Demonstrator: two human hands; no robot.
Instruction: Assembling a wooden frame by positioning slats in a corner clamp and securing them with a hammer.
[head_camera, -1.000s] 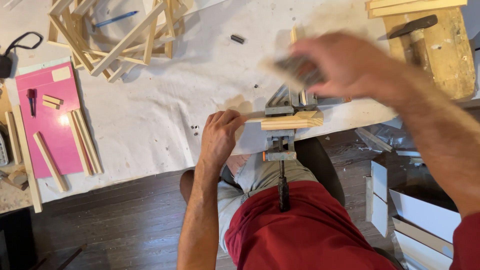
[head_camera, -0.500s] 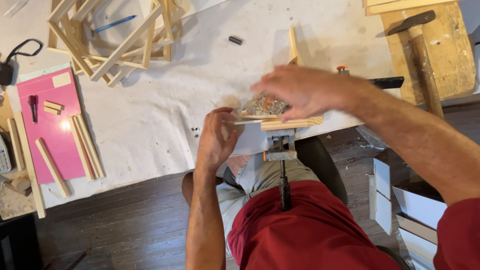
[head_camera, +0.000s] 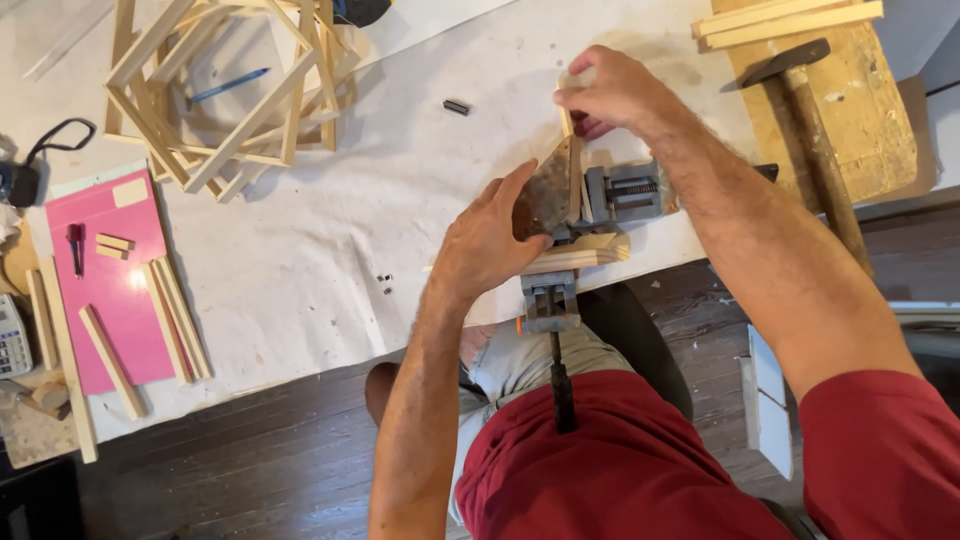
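Left hand (head_camera: 490, 240) cupped over a brownish flat piece (head_camera: 547, 195), fingers closed against it, pressing down on a wood strip (head_camera: 580, 257) sitting in the little grey vise (head_camera: 590, 215) at the table (head_camera: 300, 260) edge. Right next to it, right hand (head_camera: 610, 90) pinched tight on a thin upright wood stick (head_camera: 566, 120) just above the vise. Further right of that hand, hammer (head_camera: 810, 120) lying on a wooden board (head_camera: 880, 150).

Pink folder (head_camera: 105, 270): flat, rectangular, on the tabletop at the left, wood strips lying on it and beside it.
Label (head_camera: 130, 192): small pale tan rectangle, stuck near the folder's upper right corner, slightly tilted.
Calculator (head_camera: 12, 338): at the far left edge, pale keys showing; screen not visible.
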